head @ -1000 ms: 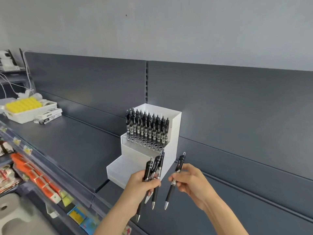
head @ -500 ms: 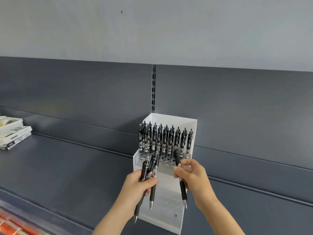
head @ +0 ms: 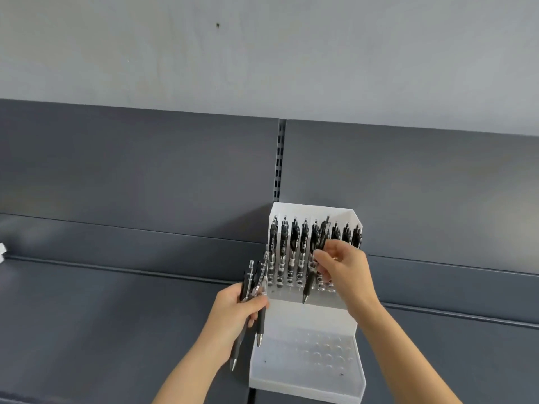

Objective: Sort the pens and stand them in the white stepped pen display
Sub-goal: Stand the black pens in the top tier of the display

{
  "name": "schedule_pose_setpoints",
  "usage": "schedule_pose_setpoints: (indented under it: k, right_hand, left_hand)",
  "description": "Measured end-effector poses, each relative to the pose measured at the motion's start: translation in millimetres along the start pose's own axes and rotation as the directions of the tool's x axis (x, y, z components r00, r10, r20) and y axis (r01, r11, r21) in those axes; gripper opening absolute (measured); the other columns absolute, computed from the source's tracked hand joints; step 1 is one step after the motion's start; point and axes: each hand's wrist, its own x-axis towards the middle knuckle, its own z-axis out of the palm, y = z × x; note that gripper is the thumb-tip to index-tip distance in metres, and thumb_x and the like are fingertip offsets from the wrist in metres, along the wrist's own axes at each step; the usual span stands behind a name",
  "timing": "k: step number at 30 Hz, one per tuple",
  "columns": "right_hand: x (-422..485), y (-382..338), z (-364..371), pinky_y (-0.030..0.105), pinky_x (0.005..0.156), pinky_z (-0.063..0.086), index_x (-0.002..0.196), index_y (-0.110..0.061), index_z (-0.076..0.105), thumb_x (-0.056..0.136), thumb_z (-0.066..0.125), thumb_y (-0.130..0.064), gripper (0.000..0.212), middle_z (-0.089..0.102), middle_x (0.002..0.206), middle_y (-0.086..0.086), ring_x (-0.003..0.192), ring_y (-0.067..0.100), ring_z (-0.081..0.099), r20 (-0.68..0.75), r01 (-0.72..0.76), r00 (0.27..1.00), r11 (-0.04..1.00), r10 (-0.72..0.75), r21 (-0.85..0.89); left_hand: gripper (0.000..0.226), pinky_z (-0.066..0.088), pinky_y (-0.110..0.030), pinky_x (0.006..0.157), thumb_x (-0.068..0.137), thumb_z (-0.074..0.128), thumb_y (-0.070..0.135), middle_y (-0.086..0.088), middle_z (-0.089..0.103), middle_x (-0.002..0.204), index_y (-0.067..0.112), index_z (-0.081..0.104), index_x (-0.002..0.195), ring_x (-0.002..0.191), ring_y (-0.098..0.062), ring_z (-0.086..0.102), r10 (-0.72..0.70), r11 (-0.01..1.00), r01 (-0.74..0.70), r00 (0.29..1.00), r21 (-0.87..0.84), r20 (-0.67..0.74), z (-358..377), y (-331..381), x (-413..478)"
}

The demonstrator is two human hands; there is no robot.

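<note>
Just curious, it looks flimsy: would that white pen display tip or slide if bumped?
Likely light: the white stepped pen display looks thin-walled. Pens stand only in its upper rows, near the shelf panel, so sliding seems likelier than tipping.

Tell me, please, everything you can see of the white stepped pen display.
The white stepped pen display looks like matte plastic: a back wall, side walls and steps drilled with round holes. It stands upright on the grey shelf against the back panel. Black pens fill rows in its top step; the lower holes are empty. The right hand holds one pen tip-down over the top step's front.
</note>
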Motion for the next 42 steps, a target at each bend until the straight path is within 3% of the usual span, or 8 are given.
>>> schedule_pose_setpoints:
  k: [6,15,19,21,24,30,37,42]
  right_hand:
    - [20,-10,22,0.033,0.062,0.041,0.094,-0.003,0.055,0.094,0.050,-0.011,0.009,0.061,0.077,0.014,0.063,0.018,0.047,-0.031,0.153,0.986,0.968,-0.162,-0.198]
    - [21,19,41,0.031,0.055,0.032,0.079,-0.009,0.041,0.096,0.045,-0.012,0.018,0.046,0.066,-0.001,0.058,0.017,0.040,0.040,0.190,0.980,0.871,-0.193,-0.453]
    - [18,24,51,0.036,0.065,0.046,0.094,-0.008,0.053,0.096,0.045,-0.015,0.011,0.060,0.083,0.004,0.073,0.023,0.057,0.073,0.185,0.982,0.832,-0.173,-0.523]
    - [15,25,55,0.039,0.079,0.052,0.113,-0.005,0.056,0.096,0.047,-0.016,0.022,0.066,0.102,0.007,0.091,0.025,0.063,0.041,0.150,0.988,0.852,-0.150,-0.502]
    - [12,25,55,0.038,0.082,0.051,0.116,-0.003,0.054,0.096,0.047,-0.017,0.026,0.067,0.105,0.009,0.095,0.024,0.063,-0.001,0.126,0.989,0.867,-0.145,-0.482]
    - [11,26,52,0.034,0.074,0.052,0.110,-0.004,0.059,0.095,0.049,-0.016,0.021,0.067,0.096,0.007,0.084,0.021,0.063,-0.012,0.092,0.994,0.885,-0.110,-0.457]
    - [-9,19,33,0.011,0.062,0.042,0.091,-0.009,0.067,0.091,0.057,-0.013,0.011,0.061,0.073,-0.007,0.068,0.008,0.056,-0.012,0.057,0.998,0.960,-0.063,-0.275]
    - [-22,9,31,0.020,0.058,0.042,0.075,-0.019,0.068,0.089,0.061,-0.017,0.015,0.065,0.070,0.003,0.061,0.011,0.051,0.139,-0.038,0.989,0.994,0.052,-0.101]
  left_hand:
    - [0.006,0.039,-0.020,0.049,0.086,0.058,-0.001,-0.004,0.065,0.062,-0.003,0.060,0.081,0.045,-0.011,0.042,0.022,0.999,-0.021,1.000,-0.030,0.017,-9,2,7]
    - [0.008,0.039,-0.021,0.047,0.086,0.057,-0.003,-0.003,0.065,0.060,-0.003,0.060,0.079,0.046,-0.011,0.043,0.008,0.998,-0.007,1.000,-0.060,0.010,-13,-3,10]
    - [0.007,0.039,-0.021,0.047,0.086,0.057,-0.003,-0.007,0.065,0.065,-0.003,0.060,0.079,0.046,-0.011,0.043,-0.003,0.998,0.005,1.000,-0.056,0.021,-9,-4,10]
    - [0.008,0.039,-0.021,0.047,0.086,0.057,-0.003,-0.008,0.065,0.067,-0.003,0.060,0.079,0.046,-0.010,0.044,-0.007,0.998,0.008,1.000,-0.060,0.022,-8,-5,9]
    - [0.009,0.040,-0.022,0.048,0.086,0.057,-0.003,-0.007,0.065,0.064,-0.002,0.060,0.078,0.047,-0.010,0.044,-0.006,0.997,0.007,1.000,-0.071,0.014,-9,-5,8]
    - [0.005,0.040,-0.024,0.050,0.084,0.059,-0.004,-0.006,0.065,0.063,-0.003,0.061,0.079,0.048,-0.010,0.046,-0.022,0.994,0.024,1.000,-0.106,0.015,-9,-7,8]
    - [0.007,0.040,-0.023,0.051,0.079,0.065,-0.005,-0.013,0.062,0.070,0.002,0.063,0.080,0.047,-0.010,0.048,-0.089,0.976,0.102,0.993,-0.195,0.076,-6,-4,8]
    - [0.011,0.040,-0.024,0.054,0.076,0.068,-0.005,-0.010,0.060,0.069,0.004,0.065,0.081,0.052,-0.014,0.047,-0.126,0.962,0.150,0.985,-0.228,0.120,4,-3,8]
